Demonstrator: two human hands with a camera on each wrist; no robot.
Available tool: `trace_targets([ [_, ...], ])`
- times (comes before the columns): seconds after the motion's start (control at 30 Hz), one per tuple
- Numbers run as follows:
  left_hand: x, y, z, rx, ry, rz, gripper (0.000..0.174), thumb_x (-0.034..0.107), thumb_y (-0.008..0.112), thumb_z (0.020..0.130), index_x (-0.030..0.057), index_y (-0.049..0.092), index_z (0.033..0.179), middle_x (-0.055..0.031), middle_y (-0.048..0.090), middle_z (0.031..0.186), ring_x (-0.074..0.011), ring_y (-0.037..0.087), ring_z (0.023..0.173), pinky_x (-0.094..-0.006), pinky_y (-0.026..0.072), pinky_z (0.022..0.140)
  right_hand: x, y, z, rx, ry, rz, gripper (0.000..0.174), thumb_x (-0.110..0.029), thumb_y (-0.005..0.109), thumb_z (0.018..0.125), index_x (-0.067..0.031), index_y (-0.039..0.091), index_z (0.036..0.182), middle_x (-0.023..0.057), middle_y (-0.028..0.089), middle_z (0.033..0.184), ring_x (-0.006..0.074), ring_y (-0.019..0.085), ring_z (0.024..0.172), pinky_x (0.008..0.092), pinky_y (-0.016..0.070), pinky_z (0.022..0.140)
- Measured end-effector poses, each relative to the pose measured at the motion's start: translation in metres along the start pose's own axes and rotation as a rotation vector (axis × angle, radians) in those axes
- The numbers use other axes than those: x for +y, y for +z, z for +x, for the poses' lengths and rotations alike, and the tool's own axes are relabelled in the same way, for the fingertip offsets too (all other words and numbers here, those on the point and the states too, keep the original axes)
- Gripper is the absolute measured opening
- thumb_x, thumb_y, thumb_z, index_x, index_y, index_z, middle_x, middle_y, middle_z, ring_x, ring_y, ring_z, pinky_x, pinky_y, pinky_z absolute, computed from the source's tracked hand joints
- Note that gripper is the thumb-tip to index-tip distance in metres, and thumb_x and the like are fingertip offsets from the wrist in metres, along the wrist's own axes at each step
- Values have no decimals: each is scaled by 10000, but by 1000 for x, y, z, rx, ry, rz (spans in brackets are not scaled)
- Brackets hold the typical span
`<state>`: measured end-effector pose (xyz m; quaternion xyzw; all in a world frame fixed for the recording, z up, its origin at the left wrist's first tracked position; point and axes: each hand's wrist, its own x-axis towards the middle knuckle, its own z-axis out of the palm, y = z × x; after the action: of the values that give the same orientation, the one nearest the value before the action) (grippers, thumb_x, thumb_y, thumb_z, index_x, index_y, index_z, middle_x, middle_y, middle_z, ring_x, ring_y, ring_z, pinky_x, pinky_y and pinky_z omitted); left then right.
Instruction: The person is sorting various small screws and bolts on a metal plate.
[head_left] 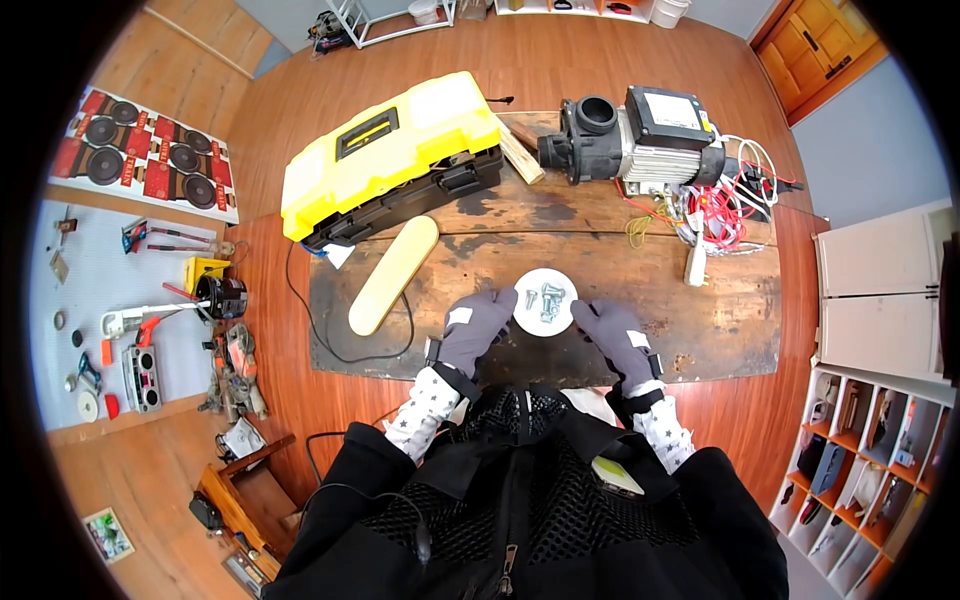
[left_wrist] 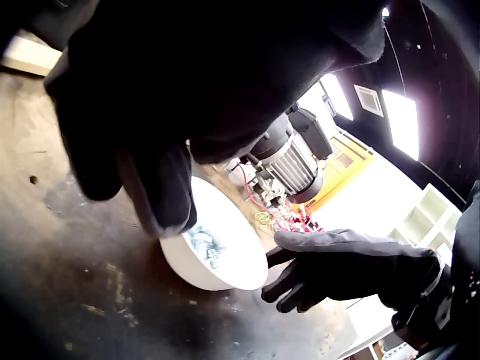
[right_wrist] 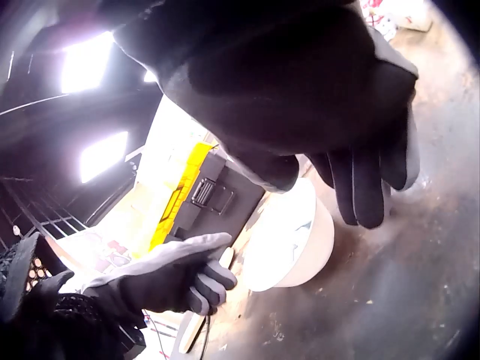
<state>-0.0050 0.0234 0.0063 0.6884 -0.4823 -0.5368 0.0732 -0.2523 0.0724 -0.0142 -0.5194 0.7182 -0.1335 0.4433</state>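
A small white bowl (head_left: 545, 325) stands on the wooden table near its front edge, with several metal bolts (head_left: 546, 298) inside. My gloved left hand (head_left: 480, 328) is just left of the bowl, and in the left wrist view its fingertips (left_wrist: 171, 214) overlap the rim. On the other side, my gloved right hand (head_left: 617, 338) lies close by, its thumb toward the rim in the head view. Fingers of both hands are loosely bent, and neither grips anything. The right wrist view shows the bowl (right_wrist: 319, 255) below the right hand's fingers.
Behind the left hand lie a long pale yellow board (head_left: 395, 276) and a yellow and black toolbox (head_left: 400, 150). A motor pump (head_left: 640, 140) stands at the back right, beside tangled red and white wires (head_left: 715, 215). A black cable (head_left: 350, 358) runs along the table's left side.
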Motion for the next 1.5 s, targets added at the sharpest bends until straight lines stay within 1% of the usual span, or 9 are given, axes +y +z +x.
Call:
trace_targets([
  [0.2,-6,15,5,-171,-37,-136,558,533,621,933,-8,733,1011,-38,710,782,-149,657,716,-293,510,692,-5,22,19,-232,197,350,520,-513,611,939,-19,721,819,76,710,709,165,673,570,328,491,533],
  [0.43,8,-7,-45,-117,72,-322,459,442,670,950,-8,710,865,-44,689,712,-98,610,634,-271,481,606,-53,-26,-32,-89,-59,450,384,-358,699,943,-2,696,800,53,664,646,116,622,540,294,479,522],
  [0.53,3,-7,-41,-75,115,-300,461,427,678,951,-13,687,812,-39,664,665,-93,595,611,-281,473,581,-46,-17,-26,-150,44,537,382,-359,715,937,14,708,856,35,672,670,96,618,587,262,488,556],
  [0.67,12,-8,-40,-105,30,-307,454,431,686,945,1,694,800,-48,664,640,-99,609,581,-270,482,582,-51,-14,-26,-153,127,546,370,-340,720,937,19,707,847,33,677,679,92,618,589,254,481,552],
  [0.9,8,-9,-42,-90,109,-314,459,435,704,927,8,693,759,-48,664,633,-103,626,571,-252,485,553,-42,-14,-33,18,-169,418,405,-348,703,941,10,691,751,33,655,636,82,603,563,266,477,536],
  [1.0,8,-5,-33,-155,53,-313,419,392,732,916,-7,705,790,-49,660,625,-109,629,555,-257,491,537,-54,-17,-28,-96,74,541,411,-333,703,944,16,668,730,31,627,607,88,590,557,287,462,534],
  [1.23,19,-12,-54,-78,167,-273,433,412,720,924,-7,713,815,-58,685,674,-112,634,554,-256,501,542,-50,-26,-49,-6,-168,431,357,-327,703,950,2,703,812,47,680,661,92,608,550,266,486,531],
  [1.3,8,-5,-33,-184,59,-339,450,439,718,927,-2,719,836,-62,691,687,-121,640,553,-257,505,544,-42,-16,-35,-120,112,673,324,-320,712,946,0,722,893,39,676,673,91,598,552,264,484,527],
  [1.5,2,-4,-31,-181,17,-394,449,441,705,938,8,722,819,-66,695,688,-132,643,551,-252,501,540,-39,-10,-31,-94,80,670,319,-317,717,944,0,735,917,21,680,695,91,610,570,267,482,529],
])
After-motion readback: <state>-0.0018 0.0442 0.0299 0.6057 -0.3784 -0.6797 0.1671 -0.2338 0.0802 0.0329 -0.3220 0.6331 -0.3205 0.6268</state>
